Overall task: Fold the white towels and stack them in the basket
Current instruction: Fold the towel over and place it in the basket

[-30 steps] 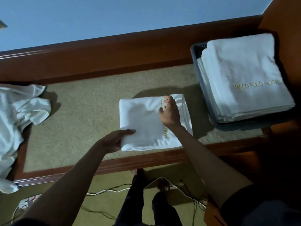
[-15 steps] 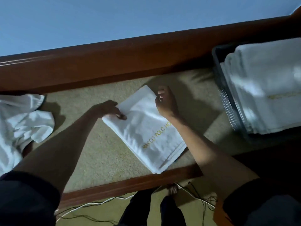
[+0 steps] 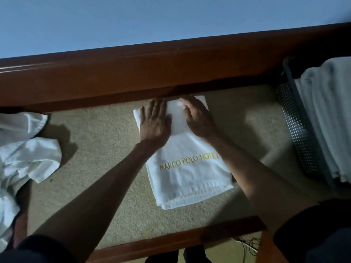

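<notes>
A folded white towel (image 3: 187, 177) with gold lettering reading "MARCO POLO HOTEL" lies on a beige tabletop (image 3: 98, 149) framed by a dark wooden rim (image 3: 133, 73). The left hand (image 3: 154, 123) and the right hand (image 3: 197, 118) rest flat on the towel's far end, side by side, fingers straight and spread, pressing the cloth down and gripping nothing. The lettering sits just nearer the person than both hands. Well to the right of the right hand stands a grey mesh basket (image 3: 298, 130) holding a stack of folded white towels (image 3: 330, 111). Well to the left of the left hand lies a crumpled heap of unfolded white towels (image 3: 24, 149).
</notes>
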